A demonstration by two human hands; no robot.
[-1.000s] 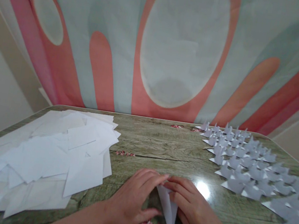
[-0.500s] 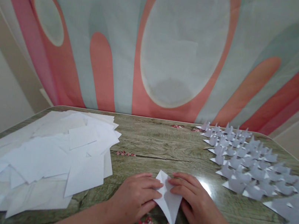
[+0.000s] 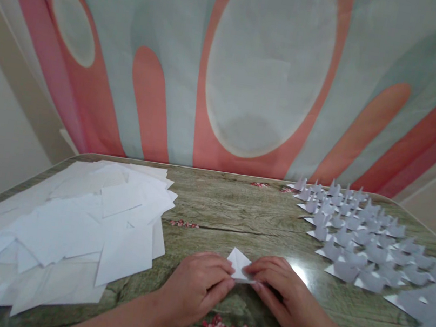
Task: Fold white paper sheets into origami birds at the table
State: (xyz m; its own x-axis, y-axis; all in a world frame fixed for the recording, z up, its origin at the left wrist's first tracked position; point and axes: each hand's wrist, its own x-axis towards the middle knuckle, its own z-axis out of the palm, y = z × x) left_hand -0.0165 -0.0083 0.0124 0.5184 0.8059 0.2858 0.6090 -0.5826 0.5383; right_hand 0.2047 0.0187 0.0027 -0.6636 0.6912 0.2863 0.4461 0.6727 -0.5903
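Hands [image 3: 200, 280] [image 3: 286, 293] hold folded paper [image 3: 240, 265] — side corners seemingly hidden.

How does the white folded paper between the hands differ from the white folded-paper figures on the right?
The white folded-paper piece is held by the left hand and right hand; the white folded-paper figures stand untouched in a group. The piece shows one peak; many of the figures show more than one. Both are white folded paper.

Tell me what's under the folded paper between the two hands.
Wood-grained table shows around the folded paper; whatever lies directly beneath it is covered. Fingers of the left hand and right hand hide its sides.
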